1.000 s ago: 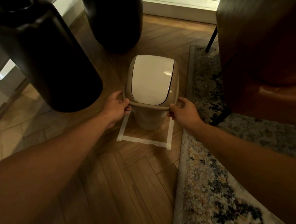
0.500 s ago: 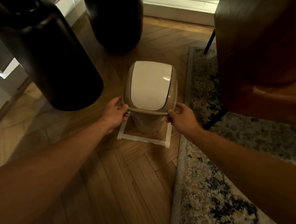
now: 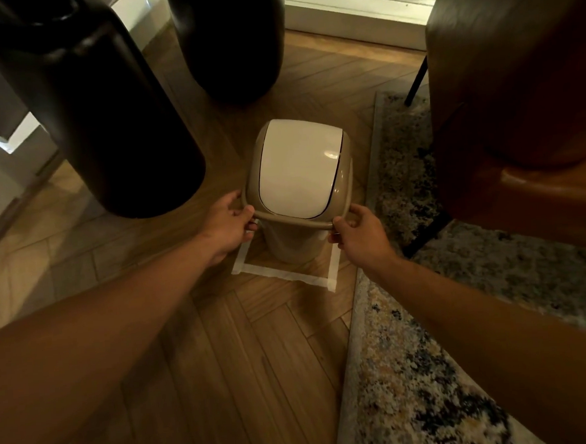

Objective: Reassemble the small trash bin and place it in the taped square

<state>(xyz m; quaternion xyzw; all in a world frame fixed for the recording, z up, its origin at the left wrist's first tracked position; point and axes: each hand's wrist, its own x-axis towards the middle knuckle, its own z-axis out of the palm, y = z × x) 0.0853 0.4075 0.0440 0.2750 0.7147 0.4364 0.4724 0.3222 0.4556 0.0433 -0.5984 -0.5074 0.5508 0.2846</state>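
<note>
Between our hands the trash bin [image 3: 299, 187] has come down inside the taped square [image 3: 284, 273], left hand [image 3: 228, 222] and right hand [image 3: 359, 233] still gripping its lid rim, so placement looks nearly done.

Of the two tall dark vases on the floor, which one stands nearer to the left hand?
The left vase, the one whose base ends just up-left of the left hand. The other vase stands farther back, beyond the bin.

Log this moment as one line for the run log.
stage: placing | trash bin: lid on, inside taped square | left hand, right hand: gripping lid rim
</note>
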